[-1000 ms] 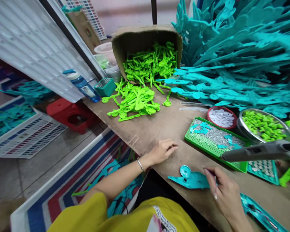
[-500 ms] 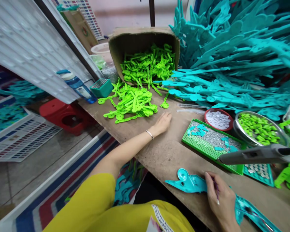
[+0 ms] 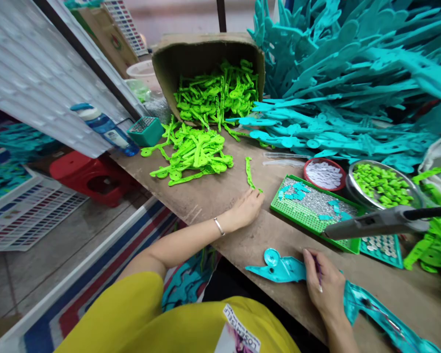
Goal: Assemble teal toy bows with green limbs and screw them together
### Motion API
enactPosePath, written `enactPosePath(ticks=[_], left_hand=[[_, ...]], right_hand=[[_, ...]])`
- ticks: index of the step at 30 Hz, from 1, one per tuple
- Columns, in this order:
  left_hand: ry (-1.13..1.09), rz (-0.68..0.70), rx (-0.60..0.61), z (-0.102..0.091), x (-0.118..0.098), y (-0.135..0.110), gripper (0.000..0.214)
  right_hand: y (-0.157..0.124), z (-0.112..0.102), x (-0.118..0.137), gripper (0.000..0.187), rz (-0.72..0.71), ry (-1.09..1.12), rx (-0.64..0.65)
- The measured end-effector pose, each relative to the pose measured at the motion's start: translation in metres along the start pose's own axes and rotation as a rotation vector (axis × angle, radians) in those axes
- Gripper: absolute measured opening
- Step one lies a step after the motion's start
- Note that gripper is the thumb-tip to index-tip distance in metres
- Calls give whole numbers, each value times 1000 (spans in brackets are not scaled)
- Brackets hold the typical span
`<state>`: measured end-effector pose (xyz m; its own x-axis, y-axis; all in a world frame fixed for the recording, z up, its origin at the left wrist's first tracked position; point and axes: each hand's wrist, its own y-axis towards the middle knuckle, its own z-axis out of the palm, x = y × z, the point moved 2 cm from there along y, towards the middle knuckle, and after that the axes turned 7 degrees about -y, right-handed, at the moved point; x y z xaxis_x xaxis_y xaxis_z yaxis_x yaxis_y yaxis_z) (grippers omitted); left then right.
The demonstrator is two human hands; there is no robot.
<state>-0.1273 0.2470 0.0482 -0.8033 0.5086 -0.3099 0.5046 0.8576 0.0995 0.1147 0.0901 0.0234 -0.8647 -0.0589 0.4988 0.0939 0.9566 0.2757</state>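
Observation:
My left hand (image 3: 247, 208) is closed at the near end of a long thin green plastic piece (image 3: 249, 171), which points away from me over the table. The grip itself is hidden under my fingers. Lower right, my right hand (image 3: 325, 279) is closed around a thin dark purple stick with a pale tip (image 3: 319, 277); only part of the stick shows. That hand lies across a long teal plastic part (image 3: 286, 269), which has a round disc at its left end and runs out under my wrist to the right.
A tipped carton (image 3: 161, 73) spills green pieces onto a loose pile (image 3: 198, 154). Teal parts (image 3: 353, 83) are heaped at the back right. A green tray (image 3: 297, 215), a red bowl (image 3: 324, 174), a steel bowl (image 3: 380, 184) and a grey hand tool (image 3: 375, 223) stand right.
My left hand has drawn back toward me, bringing the green piece from beside the pile. My right hand still rests on the teal part. The view has shifted slightly.

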Motion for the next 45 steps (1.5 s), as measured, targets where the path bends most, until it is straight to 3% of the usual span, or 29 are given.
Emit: enactPosePath(ticks=[4, 8, 11, 16, 20, 26, 30, 39, 45], left_hand=[[-35, 182, 70, -12, 0, -24, 52], [-140, 385, 225, -13, 12, -31, 48], [-254, 476, 181, -5, 11, -42, 46], [-425, 484, 136, 13, 0, -61, 44], [-434, 467, 167, 22, -6, -68, 40], [-494, 487, 144, 13, -8, -74, 40], [-444, 581, 187, 5, -16, -79, 45], [-467, 569, 377, 9, -41, -62, 50], [-404, 700, 456, 14, -50, -48, 51]], right_hand=[[1, -2, 4, 36, -10, 11, -4], [3, -3, 6, 36, 20, 1, -4], [3, -3, 5, 34, 48, 0, -3], [3, -2, 4, 31, 67, -15, 5], [4, -2, 5, 31, 88, -9, 15], [6, -3, 8, 30, 103, -27, 8], [6, -5, 8, 28, 82, -30, 3], [7, -12, -14, 29, 96, -125, 12], [5, -13, -22, 29, 72, -168, -11]])
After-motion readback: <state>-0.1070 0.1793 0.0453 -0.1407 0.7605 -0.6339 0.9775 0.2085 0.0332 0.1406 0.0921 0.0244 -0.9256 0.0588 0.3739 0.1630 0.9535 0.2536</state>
